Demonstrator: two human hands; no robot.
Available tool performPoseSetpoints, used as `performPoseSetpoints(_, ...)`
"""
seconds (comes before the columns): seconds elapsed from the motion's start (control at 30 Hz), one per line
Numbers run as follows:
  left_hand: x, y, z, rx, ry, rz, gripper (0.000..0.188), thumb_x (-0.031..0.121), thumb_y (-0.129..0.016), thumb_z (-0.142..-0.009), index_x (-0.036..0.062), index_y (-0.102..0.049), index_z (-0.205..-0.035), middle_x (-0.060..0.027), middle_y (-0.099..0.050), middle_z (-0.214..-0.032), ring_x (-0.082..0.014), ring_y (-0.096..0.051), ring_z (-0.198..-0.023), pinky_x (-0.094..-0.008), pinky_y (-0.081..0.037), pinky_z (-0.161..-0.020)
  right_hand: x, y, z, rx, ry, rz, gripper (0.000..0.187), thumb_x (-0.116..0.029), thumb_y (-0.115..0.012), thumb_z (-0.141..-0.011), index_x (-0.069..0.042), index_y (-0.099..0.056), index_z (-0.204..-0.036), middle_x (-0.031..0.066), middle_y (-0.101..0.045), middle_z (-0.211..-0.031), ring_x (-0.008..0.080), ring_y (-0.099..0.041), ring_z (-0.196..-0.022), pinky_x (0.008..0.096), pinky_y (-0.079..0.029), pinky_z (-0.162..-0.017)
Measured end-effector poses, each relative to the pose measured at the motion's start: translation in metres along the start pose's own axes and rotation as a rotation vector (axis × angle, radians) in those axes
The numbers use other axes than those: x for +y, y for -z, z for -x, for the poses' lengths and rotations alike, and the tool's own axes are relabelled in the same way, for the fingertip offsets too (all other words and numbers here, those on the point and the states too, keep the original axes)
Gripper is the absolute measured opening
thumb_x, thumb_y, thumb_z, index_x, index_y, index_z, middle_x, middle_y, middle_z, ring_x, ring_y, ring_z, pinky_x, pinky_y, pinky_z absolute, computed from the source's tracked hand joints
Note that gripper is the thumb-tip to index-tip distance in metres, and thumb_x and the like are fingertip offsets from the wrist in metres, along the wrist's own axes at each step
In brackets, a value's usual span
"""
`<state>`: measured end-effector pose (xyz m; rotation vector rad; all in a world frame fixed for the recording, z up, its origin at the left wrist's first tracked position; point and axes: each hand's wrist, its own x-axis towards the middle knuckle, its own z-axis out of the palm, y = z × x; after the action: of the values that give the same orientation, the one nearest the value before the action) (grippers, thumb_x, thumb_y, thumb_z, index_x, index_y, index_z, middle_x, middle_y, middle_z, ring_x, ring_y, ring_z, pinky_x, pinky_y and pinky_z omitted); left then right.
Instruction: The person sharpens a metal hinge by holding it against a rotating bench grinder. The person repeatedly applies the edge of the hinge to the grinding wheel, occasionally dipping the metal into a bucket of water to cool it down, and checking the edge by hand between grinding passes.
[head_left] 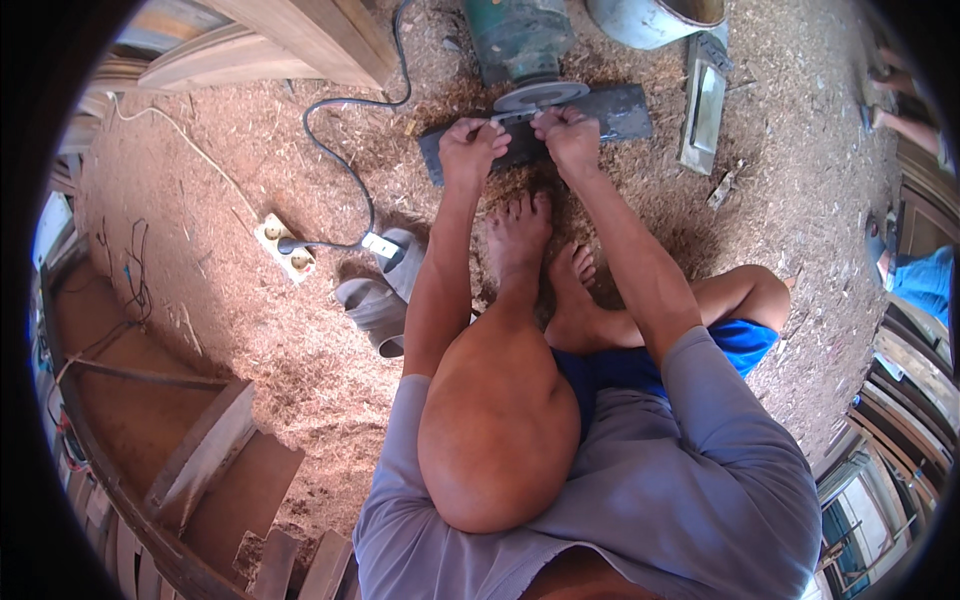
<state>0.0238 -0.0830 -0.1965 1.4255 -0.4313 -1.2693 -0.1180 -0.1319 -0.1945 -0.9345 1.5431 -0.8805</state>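
Both hands are at the grinding wheel (540, 95), a pale disc on the end of a green motor (520, 40). Between them a thin, light metal strip (514, 116) lies along the wheel's near edge; its exact kind is too small to make out. My left hand (474, 150) pinches the strip's left end with curled fingers. At the other end my right hand (568, 138) is closed on it, thumb and fingertips together. Beneath both hands lies a dark, flat board (625, 112), just in front of my bare feet (520, 235). Whether the strip touches the wheel cannot be told.
A black cable (340, 150) curves left of the motor to a socket strip (285, 245) beside grey sandals (378, 300). Right of the motor are a whitish bucket (650, 28) and a sharpening stone on a wooden block (705, 110). Timber (270, 40) stands back left; another person's leg (910, 130) shows far right.
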Motion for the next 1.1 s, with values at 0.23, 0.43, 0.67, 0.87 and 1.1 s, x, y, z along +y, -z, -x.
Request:
performPoseSetpoints(0.23, 0.005, 0.002, 0.003, 0.017, 0.008, 0.01, 0.016, 0.007, -0.064, -0.087, -0.007, -0.058, -0.092, -0.0129, -0.065, -0.083, -0.0191, -0.068, -0.071, -0.0236, -0.056, -0.057, -0.008, 0.001, 0.005, -0.039, 0.0, 0.089, 0.015, -0.008, -0.066, -0.079, 0.005, -0.068, -0.087, 0.0097, -0.069, -0.071, 0.0126, -0.066, -0.06, 0.025, -0.052, -0.058)
performPoseSetpoints(0.43, 0.007, -0.002, 0.004, 0.005, 0.012, 0.002, 0.016, 0.007, -0.063, -0.087, -0.007, -0.058, -0.092, -0.0129, -0.064, -0.083, -0.0187, -0.068, -0.071, -0.0236, -0.056, -0.057, -0.001, -0.001, 0.0, -0.004, 0.044, -0.006, 0.007, -0.003, -0.068, -0.078, 0.004, -0.067, -0.075, 0.0072, -0.066, -0.067, 0.0093, -0.057, -0.055, 0.0237, -0.041, -0.048)
performPoseSetpoints(0.67, 0.002, 0.002, 0.001, 0.003, -0.006, -0.025, 0.016, 0.006, -0.063, -0.087, -0.0074, -0.057, -0.094, -0.0141, -0.065, -0.085, -0.0198, -0.068, -0.073, -0.0242, -0.056, -0.059, -0.005, -0.002, 0.003, -0.024, -0.01, -0.14, 0.006, 0.001, -0.066, -0.079, 0.006, -0.066, -0.077, 0.0077, -0.066, -0.07, 0.0094, -0.057, -0.055, 0.0227, -0.04, -0.046)
performPoseSetpoints(0.87, 0.0, 0.003, 0.003, 0.01, -0.023, 0.032, 0.015, 0.005, -0.062, -0.087, -0.0077, -0.057, -0.094, -0.0142, -0.065, -0.085, -0.0201, -0.068, -0.073, -0.0247, -0.056, -0.06, -0.015, -0.002, 0.009, -0.019, -0.016, -0.005, 0.008, -0.003, -0.07, -0.076, 0.005, -0.068, -0.078, 0.0066, -0.065, -0.067, 0.009, -0.055, -0.055, 0.0241, -0.04, -0.047)
performPoseSetpoints(1.1, 0.004, 0.004, 0.005, 0.013, -0.024, 0.032, 0.014, 0.004, -0.062, -0.087, -0.008, -0.058, -0.093, -0.0147, -0.065, -0.085, -0.0206, -0.068, -0.073, -0.0248, -0.056, -0.06, -0.01, -0.005, 0.006, -0.011, 0.021, -0.009, 0.008, -0.004, -0.071, -0.074, 0.003, -0.069, -0.076, 0.0055, -0.064, -0.063, 0.0089, -0.053, -0.053, 0.0245, -0.038, -0.047)
